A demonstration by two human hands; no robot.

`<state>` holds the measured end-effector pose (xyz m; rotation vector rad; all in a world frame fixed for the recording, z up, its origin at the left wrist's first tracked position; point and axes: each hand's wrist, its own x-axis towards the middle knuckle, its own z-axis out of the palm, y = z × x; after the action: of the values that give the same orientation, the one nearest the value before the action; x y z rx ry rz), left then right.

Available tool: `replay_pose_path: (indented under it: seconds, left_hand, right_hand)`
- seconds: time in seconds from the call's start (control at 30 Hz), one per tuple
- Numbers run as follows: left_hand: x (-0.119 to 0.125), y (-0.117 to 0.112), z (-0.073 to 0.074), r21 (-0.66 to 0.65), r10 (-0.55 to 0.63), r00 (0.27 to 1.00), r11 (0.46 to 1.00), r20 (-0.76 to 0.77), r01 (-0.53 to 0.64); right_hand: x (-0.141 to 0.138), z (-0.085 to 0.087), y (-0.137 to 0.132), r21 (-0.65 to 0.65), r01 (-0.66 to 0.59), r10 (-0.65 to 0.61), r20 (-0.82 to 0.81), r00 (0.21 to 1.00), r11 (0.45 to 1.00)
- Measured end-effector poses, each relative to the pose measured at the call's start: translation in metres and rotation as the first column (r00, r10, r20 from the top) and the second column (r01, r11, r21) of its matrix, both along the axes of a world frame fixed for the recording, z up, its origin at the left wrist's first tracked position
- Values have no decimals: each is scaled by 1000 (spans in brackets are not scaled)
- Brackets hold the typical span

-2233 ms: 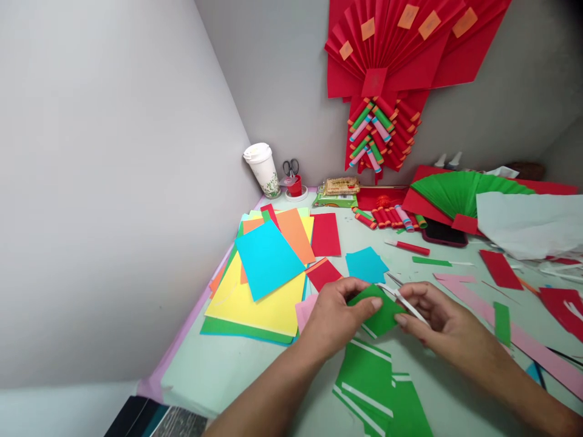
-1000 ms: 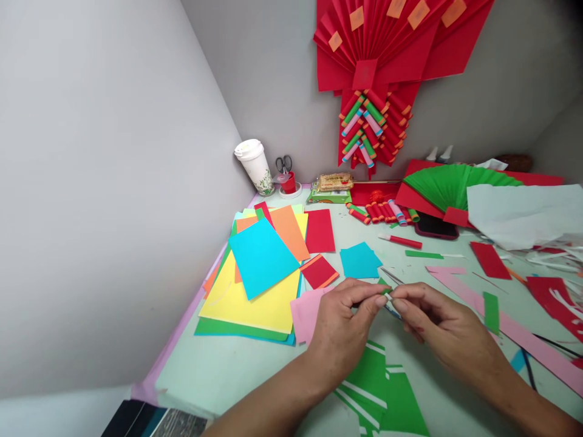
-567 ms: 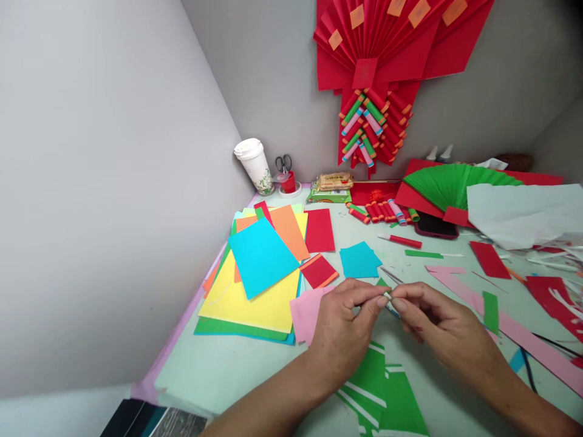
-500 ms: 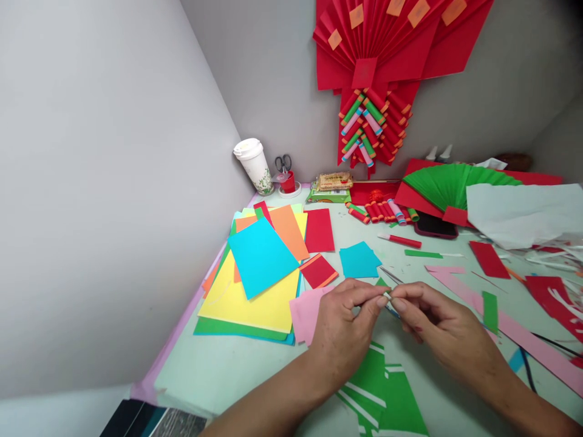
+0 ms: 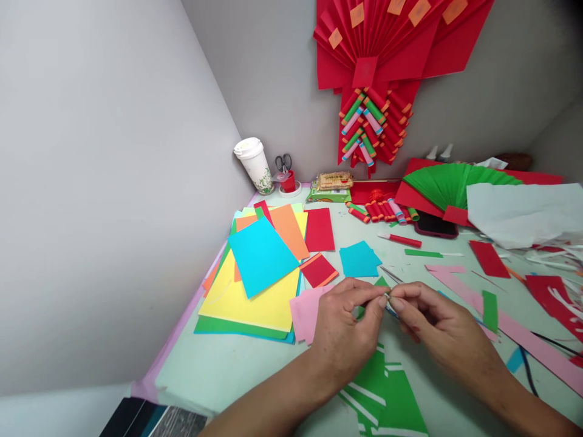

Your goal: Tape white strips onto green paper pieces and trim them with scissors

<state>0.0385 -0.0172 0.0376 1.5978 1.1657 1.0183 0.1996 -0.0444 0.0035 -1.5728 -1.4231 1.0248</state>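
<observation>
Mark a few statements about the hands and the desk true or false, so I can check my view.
1. The left hand and the right hand both pinch the green paper at their fingertips. True.
2. The cyan sheet lies on top of the paper stack. True.
3. The white cup lies on its side. False: it stands upright in the corner.
4. The green fan hangs on the wall. False: it lies on the table; the red fan hangs there.
</observation>
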Motion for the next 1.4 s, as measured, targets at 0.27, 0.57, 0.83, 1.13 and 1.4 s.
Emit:
replay_pose_path:
  seconds: [0.27,0.57,0.83,1.13,1.4]
  left_hand:
    - [2,0,-5,121,26,999,992,-31,-22]
    - [2,-1,-6,219,85,994,973,-69,-68]
    - [-3,4,-1,133,134,990,983,-32,-129]
    - [-14,16,13,-98,219,976,971,-21,-220]
    - [-19,15,11,-270,217,976,941,27,-202]
  right_hand:
    - [0,-4,0,-22,-9,8,-28,1000,1000]
    - [1,-5,-2,-128,-87,49,-272,961,988]
    - [0,-5,-4,-187,-108,66,-218,974,976]
    - [-2,-1,-4,-121,-30,19,-88,996,992]
    - [2,-2,-5,-20,-7,8,53,999,1000]
